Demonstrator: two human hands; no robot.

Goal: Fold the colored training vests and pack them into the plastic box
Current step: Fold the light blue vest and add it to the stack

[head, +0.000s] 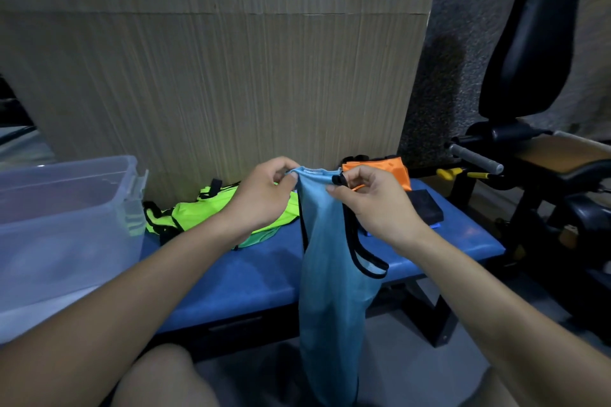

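Note:
A light blue vest (pixel 330 274) with black trim hangs from both hands in front of the blue bench (pixel 251 277). My left hand (pixel 264 195) pinches its top edge on the left. My right hand (pixel 373 204) pinches the top edge on the right, by the black strap. The vest's lower end hangs past the bench's front edge, between my knees. A neon green vest (pixel 198 213) lies crumpled on the bench behind my left hand. An orange vest (pixel 386 170) lies at the bench's far right end. The clear plastic box (pixel 66 221) stands at the left.
A dark flat object (pixel 426 206) lies on the bench near my right hand. A wood-grain panel (pixel 215 75) rises behind the bench. Black gym equipment (pixel 529 158) with a padded seat and a grey handle fills the right side.

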